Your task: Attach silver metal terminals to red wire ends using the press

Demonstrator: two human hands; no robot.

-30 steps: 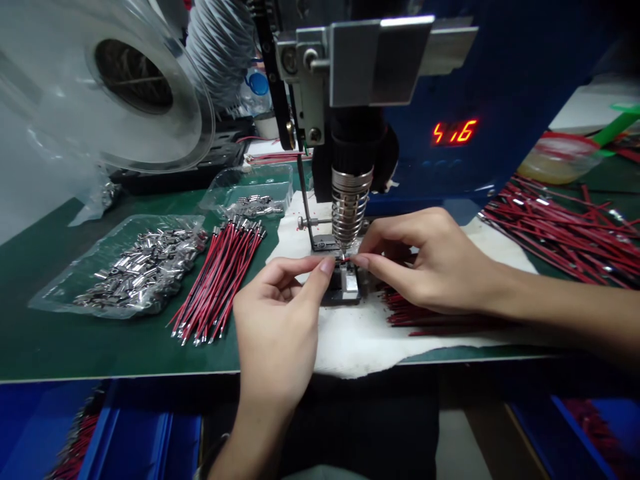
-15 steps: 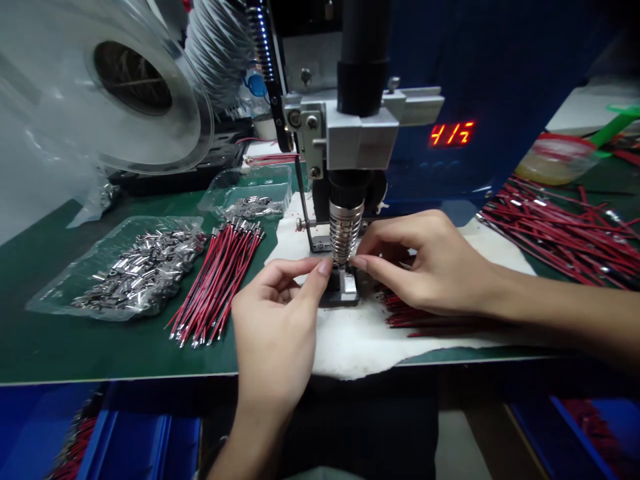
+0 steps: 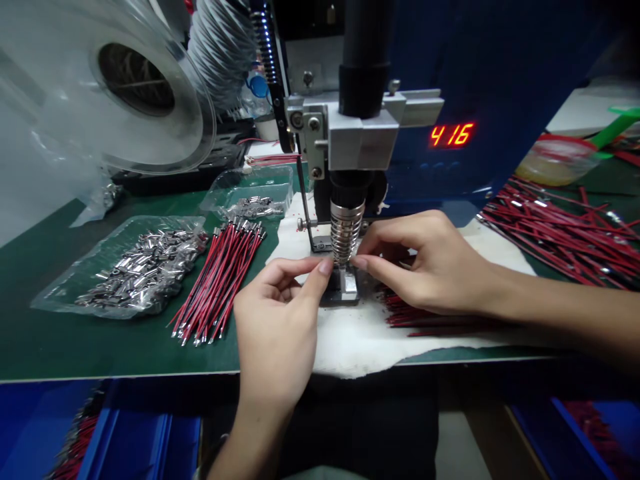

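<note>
Too small to tell from here: what sits between left hand [image 3: 277,323] and right hand [image 3: 435,263] at the coiled nozzle [image 3: 347,230]. The right hand covers part of a red wire bundle [image 3: 417,322]; the blue machine [image 3: 500,67] runs out of sight overhead.

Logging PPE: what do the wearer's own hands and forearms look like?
Left hand and right hand are ungloved; no rings show. The right forearm is sleeveless to the frame edge. Something dark, unclear, borders the left forearm.
</note>
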